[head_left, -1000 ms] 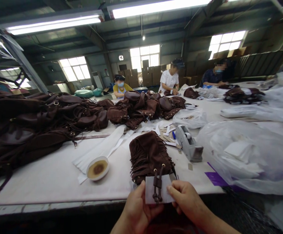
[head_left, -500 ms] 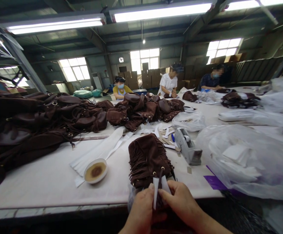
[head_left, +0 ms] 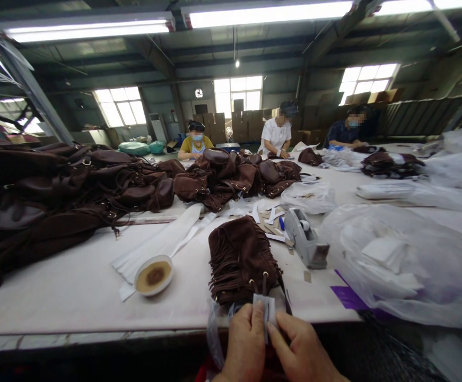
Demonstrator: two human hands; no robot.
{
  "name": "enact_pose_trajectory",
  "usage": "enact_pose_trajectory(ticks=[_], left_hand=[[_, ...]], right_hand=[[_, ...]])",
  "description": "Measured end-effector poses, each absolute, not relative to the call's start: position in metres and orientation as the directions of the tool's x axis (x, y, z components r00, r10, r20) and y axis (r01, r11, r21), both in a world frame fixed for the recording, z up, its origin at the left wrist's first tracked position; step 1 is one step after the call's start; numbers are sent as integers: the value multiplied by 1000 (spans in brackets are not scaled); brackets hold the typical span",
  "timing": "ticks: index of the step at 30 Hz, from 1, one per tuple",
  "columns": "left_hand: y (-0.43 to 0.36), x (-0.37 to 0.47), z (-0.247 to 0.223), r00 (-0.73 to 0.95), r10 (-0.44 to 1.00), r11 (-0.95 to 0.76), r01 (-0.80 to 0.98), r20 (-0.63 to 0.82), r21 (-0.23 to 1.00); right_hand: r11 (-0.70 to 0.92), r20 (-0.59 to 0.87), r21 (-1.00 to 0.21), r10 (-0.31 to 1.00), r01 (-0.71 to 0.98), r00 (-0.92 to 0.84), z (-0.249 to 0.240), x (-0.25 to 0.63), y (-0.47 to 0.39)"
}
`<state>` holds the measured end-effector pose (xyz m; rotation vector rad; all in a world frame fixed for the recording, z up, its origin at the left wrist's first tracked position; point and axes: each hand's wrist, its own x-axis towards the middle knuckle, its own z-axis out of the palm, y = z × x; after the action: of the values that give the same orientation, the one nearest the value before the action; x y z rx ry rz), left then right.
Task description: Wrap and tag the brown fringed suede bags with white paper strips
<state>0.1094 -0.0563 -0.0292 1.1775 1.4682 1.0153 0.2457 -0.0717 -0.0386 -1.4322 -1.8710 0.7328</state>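
A dark brown fringed drawstring bag (head_left: 236, 252) with gold eyelets lies on the table in front of me. Close to its near end, a small white paper-like strip (head_left: 269, 306) is folded around the bag's cord. My left hand (head_left: 243, 339) is closed, its thumb pressing the strip from the left. On the right side, my right hand (head_left: 300, 347) pinches the same strip between thumb and fingers. Clear plastic (head_left: 215, 331) hangs at the table edge beside my left hand. The undersides of both hands are hidden.
A bowl of brownish paste (head_left: 154, 275) sits at left by white sheets (head_left: 159, 246). Tape dispenser (head_left: 305, 239) and large plastic bag (head_left: 406, 260) are to the right. Brown bags (head_left: 55, 196) are heaped behind; several co-workers sit or stand across the table.
The white strip, earlier spread in two flaps beside the cord, is now folded over it. My hands have shifted slightly, with the left thumb now on the strip's front.
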Motion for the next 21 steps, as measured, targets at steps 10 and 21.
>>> enact_pose_trajectory(ticks=[10,21], left_hand=[[-56,109,-24,-109,979,196,319,-170,927],[-55,104,-13,84,903,418,46,-421,907]], right_hand=[[598,643,-364,716,714,-271,-36,238,-77],[725,621,-106,583,681,-524,-30,248,-86]])
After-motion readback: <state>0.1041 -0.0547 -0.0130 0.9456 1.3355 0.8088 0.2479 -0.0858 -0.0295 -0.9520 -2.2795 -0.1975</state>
